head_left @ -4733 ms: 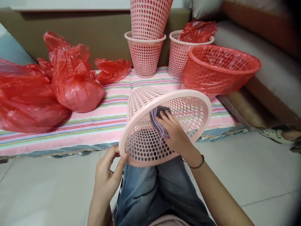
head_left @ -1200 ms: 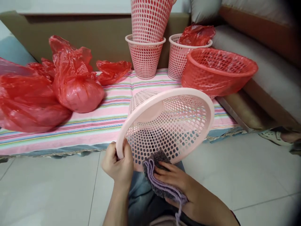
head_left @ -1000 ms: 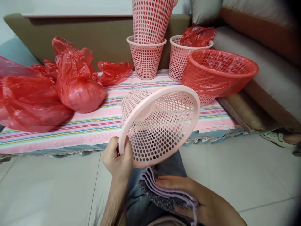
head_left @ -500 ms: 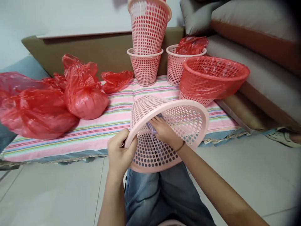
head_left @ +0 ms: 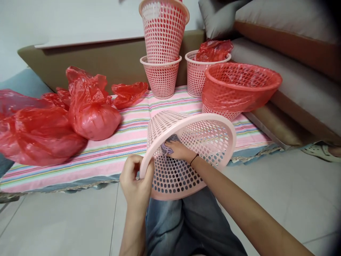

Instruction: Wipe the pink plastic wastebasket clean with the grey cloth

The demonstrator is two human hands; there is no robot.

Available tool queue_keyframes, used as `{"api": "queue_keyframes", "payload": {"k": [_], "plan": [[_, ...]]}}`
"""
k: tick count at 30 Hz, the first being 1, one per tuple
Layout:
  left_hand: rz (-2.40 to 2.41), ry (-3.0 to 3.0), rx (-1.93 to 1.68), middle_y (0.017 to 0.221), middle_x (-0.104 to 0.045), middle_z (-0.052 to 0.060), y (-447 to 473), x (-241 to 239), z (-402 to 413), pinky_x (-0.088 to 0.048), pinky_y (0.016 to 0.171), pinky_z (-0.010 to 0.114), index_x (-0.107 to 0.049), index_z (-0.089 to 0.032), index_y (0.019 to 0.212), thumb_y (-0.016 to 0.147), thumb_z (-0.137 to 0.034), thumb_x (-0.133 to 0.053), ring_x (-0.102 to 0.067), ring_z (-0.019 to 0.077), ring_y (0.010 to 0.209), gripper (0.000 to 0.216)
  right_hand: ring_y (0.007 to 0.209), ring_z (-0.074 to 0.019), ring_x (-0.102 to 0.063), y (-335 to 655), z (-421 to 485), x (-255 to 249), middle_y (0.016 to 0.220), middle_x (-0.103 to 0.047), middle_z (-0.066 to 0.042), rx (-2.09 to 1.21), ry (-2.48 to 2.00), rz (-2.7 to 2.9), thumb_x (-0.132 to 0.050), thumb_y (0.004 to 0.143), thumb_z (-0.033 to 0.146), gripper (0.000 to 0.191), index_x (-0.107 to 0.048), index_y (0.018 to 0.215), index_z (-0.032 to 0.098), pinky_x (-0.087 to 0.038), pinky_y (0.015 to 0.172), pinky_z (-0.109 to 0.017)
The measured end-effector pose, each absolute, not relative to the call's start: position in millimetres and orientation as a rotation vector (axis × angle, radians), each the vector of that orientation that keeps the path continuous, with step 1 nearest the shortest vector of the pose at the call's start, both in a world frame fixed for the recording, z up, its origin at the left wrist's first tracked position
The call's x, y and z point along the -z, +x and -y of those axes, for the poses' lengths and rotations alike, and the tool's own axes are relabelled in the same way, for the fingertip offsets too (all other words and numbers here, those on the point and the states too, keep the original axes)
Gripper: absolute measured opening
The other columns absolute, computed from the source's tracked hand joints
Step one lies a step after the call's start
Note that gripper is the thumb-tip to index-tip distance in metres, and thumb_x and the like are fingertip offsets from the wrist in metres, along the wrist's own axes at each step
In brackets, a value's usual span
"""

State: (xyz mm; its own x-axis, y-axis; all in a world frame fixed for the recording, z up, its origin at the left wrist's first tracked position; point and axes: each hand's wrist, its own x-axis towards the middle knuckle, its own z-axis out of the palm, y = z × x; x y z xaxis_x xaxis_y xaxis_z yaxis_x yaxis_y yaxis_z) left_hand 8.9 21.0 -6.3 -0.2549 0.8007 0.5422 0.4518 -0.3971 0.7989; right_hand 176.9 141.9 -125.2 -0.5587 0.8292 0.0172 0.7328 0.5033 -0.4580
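A pale pink perforated basket (head_left: 213, 122) lies tilted on its side above my lap, its mouth turned toward me. My left hand (head_left: 136, 183) pinches the near left part of its rim. My right hand (head_left: 179, 150) reaches deep inside the basket and presses a grey and lilac cloth (head_left: 167, 146) against the inner wall. Only a corner of the cloth shows past my fingers.
A striped pink mat (head_left: 125, 140) lies ahead with tied red plastic bags (head_left: 90, 110) on its left. At the back stand stacked pink baskets (head_left: 162, 46), one basket holding a red bag (head_left: 202, 67), and a basket lined in red plastic (head_left: 239, 87). A sofa edge (head_left: 293, 74) runs on the right.
A second ago my right hand held the cloth on my lap, outside the basket. It has since gone inside the basket with the cloth. My left hand kept its grip on the rim.
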Motion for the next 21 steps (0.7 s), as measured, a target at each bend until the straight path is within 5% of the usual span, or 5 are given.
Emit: {"api": "queue_keyframes", "payload": {"k": [5, 10, 21], "plan": [[-1.637, 1.238, -2.042, 0.085, -0.049, -0.003, 22.4, 53.2, 10.0, -0.046, 0.071, 0.023, -0.050, -0.021, 0.089, 0.075, -0.023, -0.073, -0.053, 0.0098, 0.076, 0.028, 0.132, -0.0344, -0.046, 176.6, -141.7, 127.0, 0.141, -0.053, -0.019, -0.601, -1.388, 2.527, -0.056, 0.091, 0.037, 0.052, -0.054, 0.134, 0.007, -0.034, 0.109, -0.049], [-1.811, 1.045, -1.897, 0.087, -0.052, -0.002, 37.7, 84.6, 26.3, -0.047, 0.070, 0.025, -0.051, -0.021, 0.092, 0.078, -0.030, -0.071, -0.056, 0.0112, 0.076, 0.026, 0.134, -0.0319, -0.044, 176.3, -136.9, 123.2, 0.142, -0.054, -0.014, -0.630, -1.417, 2.525, -0.054, 0.093, 0.035, 0.046, -0.056, 0.133, 0.012, -0.034, 0.111, -0.047], [-1.903, 1.295, -2.046, 0.078, -0.048, -0.004, 33.0, 78.5, 8.2, -0.046, 0.066, 0.026, -0.051, -0.019, 0.088, 0.076, -0.022, -0.070, -0.052, 0.0102, 0.069, 0.023, 0.140, -0.0337, -0.037, 202.8, -20.5, 84.7, 0.146, -0.049, -0.012, -0.889, -1.329, 2.372, -0.057, 0.089, 0.027, 0.053, -0.050, 0.141, 0.019, -0.027, 0.115, -0.060]]}}
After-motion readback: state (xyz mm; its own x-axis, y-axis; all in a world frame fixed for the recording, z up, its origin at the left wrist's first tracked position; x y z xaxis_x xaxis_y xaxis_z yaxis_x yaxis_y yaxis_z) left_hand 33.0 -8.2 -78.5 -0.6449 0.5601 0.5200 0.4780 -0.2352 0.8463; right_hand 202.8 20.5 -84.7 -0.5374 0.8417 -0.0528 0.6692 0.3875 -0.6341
